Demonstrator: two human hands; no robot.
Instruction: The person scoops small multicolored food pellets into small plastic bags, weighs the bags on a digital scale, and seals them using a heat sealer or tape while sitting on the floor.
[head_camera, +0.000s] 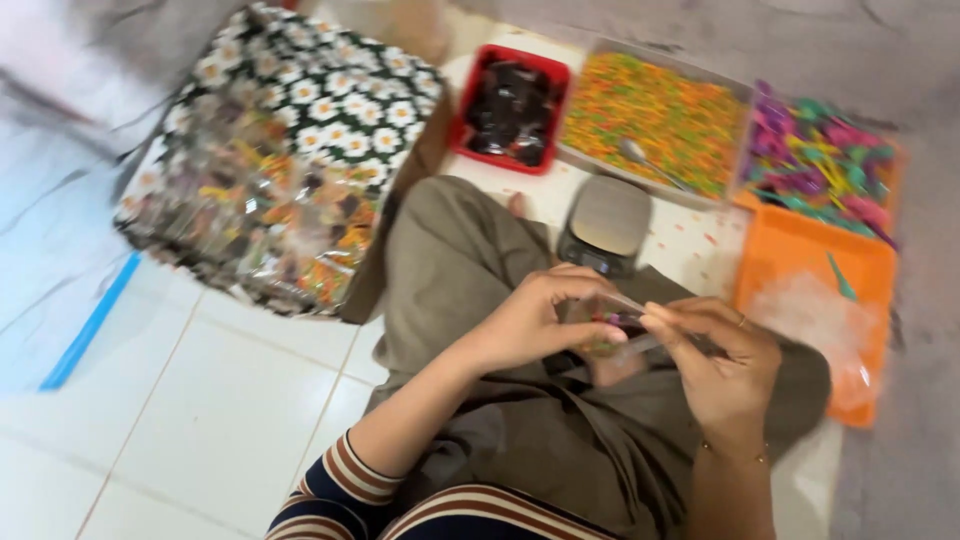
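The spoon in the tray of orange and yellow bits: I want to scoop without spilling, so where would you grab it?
Probably by the handle's free end, coming from the right, the scale side. The spoon lies slanted in the tray, bowl at upper left, handle running lower right on top of the bits. The picture is blurred.

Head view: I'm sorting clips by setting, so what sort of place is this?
Probably a home floor used for packing small sweets by hand. The person sits on white floor tiles, with a small scale and trays of coloured bits in front, and both hands hold a small clear packet.
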